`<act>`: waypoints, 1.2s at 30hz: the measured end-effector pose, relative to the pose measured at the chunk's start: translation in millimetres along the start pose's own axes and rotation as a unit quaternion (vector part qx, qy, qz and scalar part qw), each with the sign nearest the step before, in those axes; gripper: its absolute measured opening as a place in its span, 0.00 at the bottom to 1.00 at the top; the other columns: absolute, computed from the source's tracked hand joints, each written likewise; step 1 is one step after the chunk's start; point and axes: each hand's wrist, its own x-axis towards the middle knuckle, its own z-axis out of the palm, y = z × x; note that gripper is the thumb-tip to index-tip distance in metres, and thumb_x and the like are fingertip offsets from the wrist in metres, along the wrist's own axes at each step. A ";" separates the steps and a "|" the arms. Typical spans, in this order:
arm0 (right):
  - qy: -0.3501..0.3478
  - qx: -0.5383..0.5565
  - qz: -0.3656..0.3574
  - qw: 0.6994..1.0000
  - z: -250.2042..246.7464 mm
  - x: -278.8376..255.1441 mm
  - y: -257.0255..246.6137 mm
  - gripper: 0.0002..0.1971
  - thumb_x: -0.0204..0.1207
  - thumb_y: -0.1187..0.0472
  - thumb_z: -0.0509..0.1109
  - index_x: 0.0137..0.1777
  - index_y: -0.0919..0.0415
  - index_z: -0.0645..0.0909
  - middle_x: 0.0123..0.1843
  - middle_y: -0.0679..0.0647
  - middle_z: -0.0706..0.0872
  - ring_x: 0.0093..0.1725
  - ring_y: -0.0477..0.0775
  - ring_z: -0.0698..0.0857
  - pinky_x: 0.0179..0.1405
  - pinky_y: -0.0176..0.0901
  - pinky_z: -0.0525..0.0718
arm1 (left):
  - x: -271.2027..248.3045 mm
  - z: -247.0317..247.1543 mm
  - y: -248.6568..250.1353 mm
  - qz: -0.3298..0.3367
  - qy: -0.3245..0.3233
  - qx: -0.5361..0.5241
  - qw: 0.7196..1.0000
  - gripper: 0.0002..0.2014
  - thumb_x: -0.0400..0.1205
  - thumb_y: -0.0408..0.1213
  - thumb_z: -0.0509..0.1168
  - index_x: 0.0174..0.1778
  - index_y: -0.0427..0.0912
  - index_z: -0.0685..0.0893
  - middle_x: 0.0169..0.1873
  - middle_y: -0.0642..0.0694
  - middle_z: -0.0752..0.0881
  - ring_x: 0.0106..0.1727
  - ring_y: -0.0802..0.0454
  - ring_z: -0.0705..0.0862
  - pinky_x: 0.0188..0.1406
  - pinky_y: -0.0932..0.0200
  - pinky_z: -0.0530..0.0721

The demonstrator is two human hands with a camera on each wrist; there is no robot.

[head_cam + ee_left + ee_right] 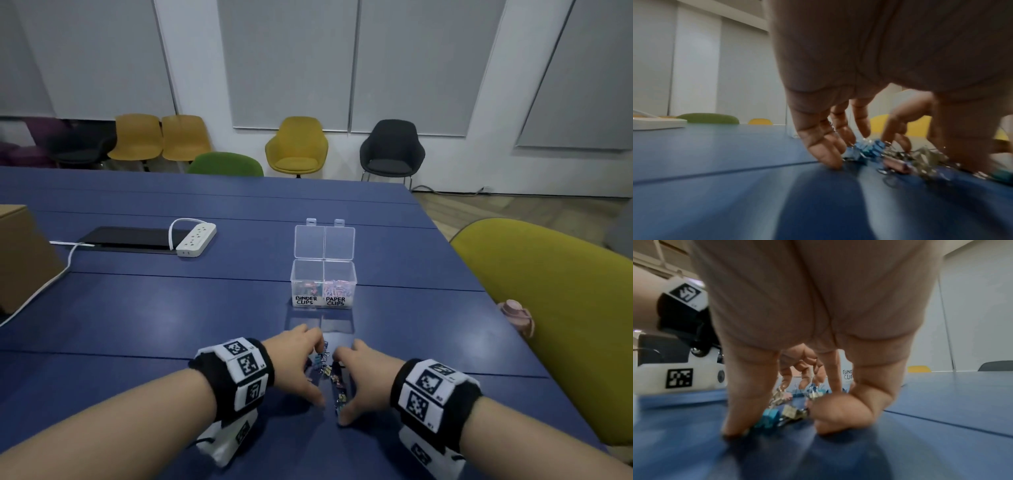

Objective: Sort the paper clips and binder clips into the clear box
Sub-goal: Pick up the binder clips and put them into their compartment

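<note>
Herding, from my remote seat: I am cataloguing left to right. Left hand (297, 363), at seven o'clock of the table (137, 308), is cupping the pile with fingers bent down, tips on the surface, clasping nothing I can confirm. Binder clips (329, 377), at six o'clock, are lying bunched between both palms. Right hand (366, 380), at five o'clock, is mirroring it, likewise gripping nothing. Clear box (323, 284), at twelve o'clock of the pile, is standing open, both compartments partly filled. Step: gathering. Next, I judge, is scooping the bunch into the binder side.
</note>
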 end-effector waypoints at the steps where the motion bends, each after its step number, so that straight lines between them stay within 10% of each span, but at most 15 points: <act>1: 0.011 0.001 -0.002 1.000 2.1 1.4 -4.3 0.42 0.61 0.47 0.82 0.72 0.56 0.64 0.67 0.57 0.68 0.61 0.62 0.80 0.59 0.51 0.82 | -0.1 4.1 1.5 -0.008 0.007 0.004 1.000 0.35 0.63 0.56 0.78 0.60 0.48 0.70 0.56 0.48 0.74 0.54 0.49 0.79 0.57 0.48 0.82; 9: 0.083 -0.006 0.001 0.996 0.1 23.2 -21.1 0.27 0.69 0.57 0.77 0.66 0.63 0.73 0.67 0.61 0.79 0.66 0.61 0.78 0.60 0.48 0.78 | -6.6 11.3 -5.7 -0.037 0.045 0.012 0.998 0.18 0.75 0.47 0.69 0.58 0.45 0.76 0.57 0.44 0.75 0.55 0.43 0.81 0.56 0.50 0.80; 16: 0.096 -0.035 -0.028 0.994 -6.3 28.4 -33.0 0.19 0.78 0.62 0.65 0.70 0.61 0.75 0.67 0.62 0.82 0.67 0.64 0.80 0.64 0.49 0.78 | -2.5 14.7 0.3 -0.044 0.079 -0.025 0.996 0.24 0.75 0.49 0.70 0.64 0.46 0.75 0.57 0.46 0.76 0.60 0.45 0.80 0.61 0.55 0.78; 20: 0.063 -0.032 0.002 0.997 -13.9 23.3 -27.9 0.15 0.78 0.62 0.64 0.64 0.58 0.77 0.62 0.59 0.84 0.64 0.63 0.82 0.55 0.47 0.82 | 4.4 14.2 3.8 -0.046 0.084 -0.015 0.995 0.18 0.79 0.43 0.66 0.65 0.48 0.76 0.59 0.43 0.76 0.60 0.42 0.80 0.58 0.54 0.78; 22: 0.041 -0.028 0.016 0.999 -17.0 19.3 -23.4 0.05 0.78 0.64 0.65 0.49 0.54 0.75 0.46 0.55 0.82 0.61 0.64 0.84 0.35 0.35 0.83 | 6.0 14.5 2.8 -0.040 0.075 -0.006 0.996 0.17 0.79 0.40 0.65 0.64 0.51 0.76 0.57 0.44 0.76 0.58 0.41 0.81 0.55 0.54 0.78; 24: 0.017 -0.005 0.046 0.999 -17.5 19.1 -14.8 0.08 0.77 0.66 0.68 0.44 0.56 0.70 0.36 0.51 0.75 0.49 0.65 0.87 0.17 0.32 0.77 | 7.1 15.7 1.0 -0.038 0.076 0.004 0.996 0.12 0.78 0.38 0.64 0.58 0.48 0.78 0.52 0.45 0.74 0.57 0.40 0.81 0.50 0.55 0.76; 27: -0.020 0.058 0.091 0.994 -17.7 20.5 1.0 0.12 0.73 0.67 0.72 0.42 0.56 0.69 0.38 0.56 0.78 0.27 0.59 0.82 0.17 0.42 0.81 | 5.5 14.5 -3.2 -0.037 0.080 0.009 0.996 0.08 0.78 0.34 0.61 0.52 0.44 0.80 0.47 0.51 0.70 0.55 0.40 0.81 0.51 0.56 0.77; 36: -0.015 -0.021 0.082 0.996 -14.6 9.8 6.9 0.10 0.75 0.66 0.67 0.38 0.57 0.67 0.32 0.52 0.75 0.22 0.53 0.76 0.17 0.41 0.74 | 2.4 -0.3 -16.2 -0.068 0.033 0.039 0.996 0.14 0.72 0.28 0.61 0.26 0.50 0.71 0.32 0.54 0.76 0.41 0.49 0.79 0.38 0.61 0.78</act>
